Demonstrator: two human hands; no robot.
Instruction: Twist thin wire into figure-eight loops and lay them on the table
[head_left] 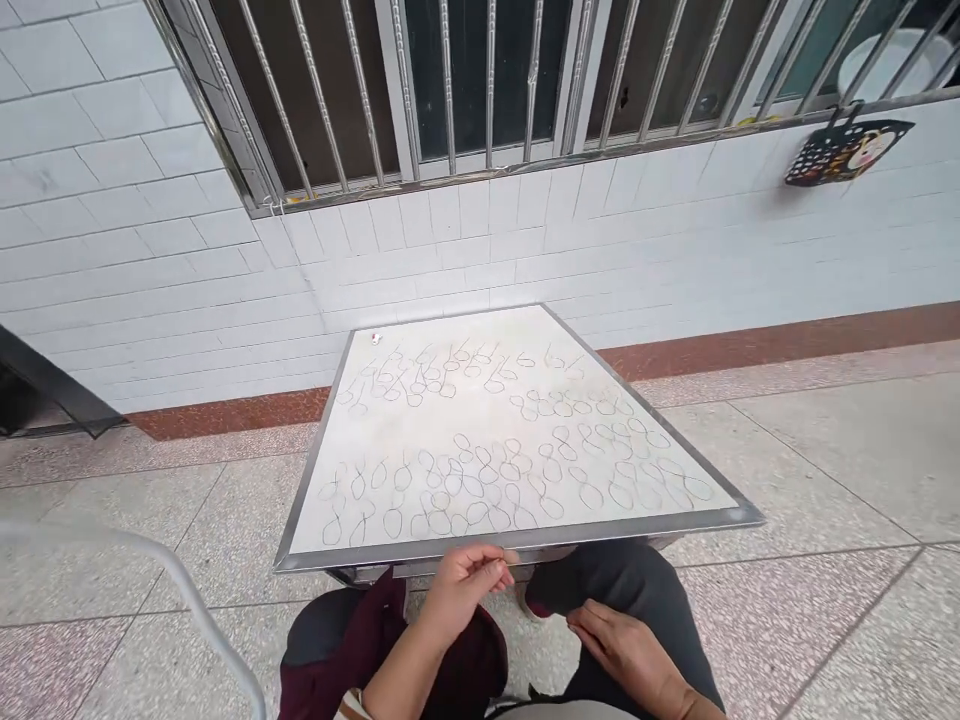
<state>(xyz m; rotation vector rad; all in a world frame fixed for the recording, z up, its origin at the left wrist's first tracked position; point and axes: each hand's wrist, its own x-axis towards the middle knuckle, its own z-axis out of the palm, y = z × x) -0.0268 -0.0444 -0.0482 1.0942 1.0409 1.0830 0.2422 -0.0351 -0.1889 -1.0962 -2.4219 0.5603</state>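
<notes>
A white table with a grey metal rim stands in front of me. Many thin wire-like loops, several shaped like figure eights, lie across its top. My left hand is at the near edge of the table, thumb and fingers pinched together. Whatever is between the fingertips is too small to name. Over the dark trouser leg on the right rests my right hand, its fingers close together and pointing left. Its palm side is hidden.
Behind the table is a white tiled wall with a barred window. A patterned bag hangs from the bars at the upper right. A pale curved tube stands at the lower left. A small red and white item lies at the table's far left corner.
</notes>
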